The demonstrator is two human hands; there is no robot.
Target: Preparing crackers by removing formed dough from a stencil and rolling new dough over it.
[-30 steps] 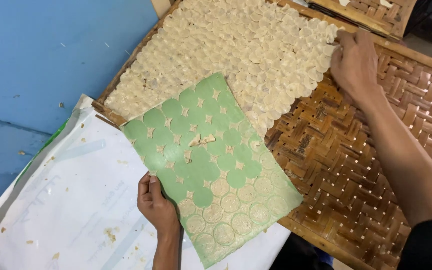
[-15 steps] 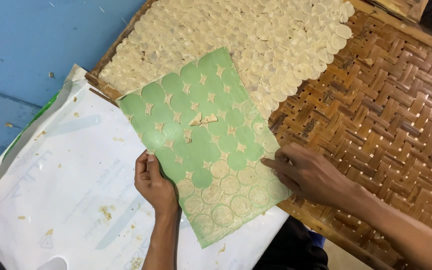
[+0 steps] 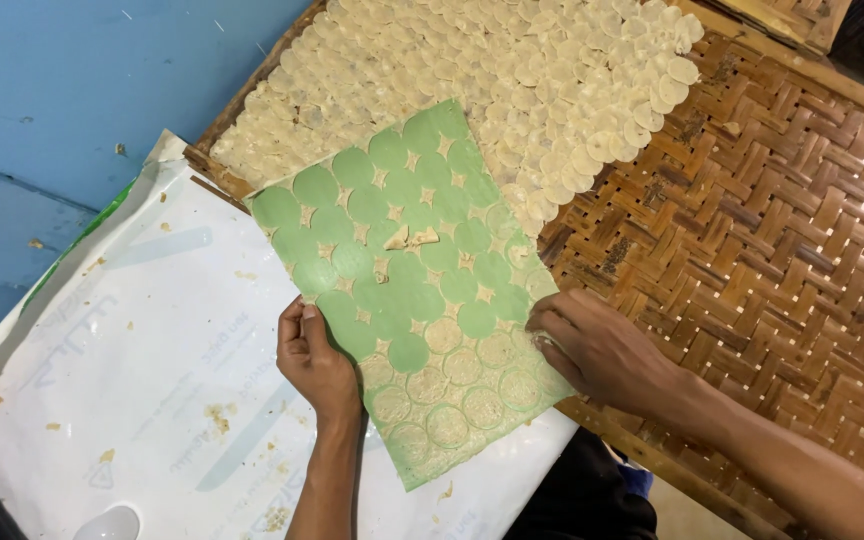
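Now both hands work the green sheet (image 3: 407, 290).

Left hand (image 3: 317, 362) pinches its near edge; right hand (image 3: 602, 350), back from the woven bamboo tray (image 3: 782, 260), seemingly peels pale dough discs (image 3: 462, 385) just beside its fingertips.

- A large white plastic sack (image 3: 122, 380) lies flat at the lower left, spread over the blue surface like a mat. It is roughly rectangular and set at a slant, with its upper corner reaching the edge of the woven bamboo tray.
- Faint pale blue-grey printing shows across the sack's white face, partly worn and smudged, with small crumbs and brownish stains scattered on it.
- A narrow green stripe (image 3: 82, 238) runs along the sack's upper left edge, and a grey band borders the lower left edge.
- No signs or screens show.
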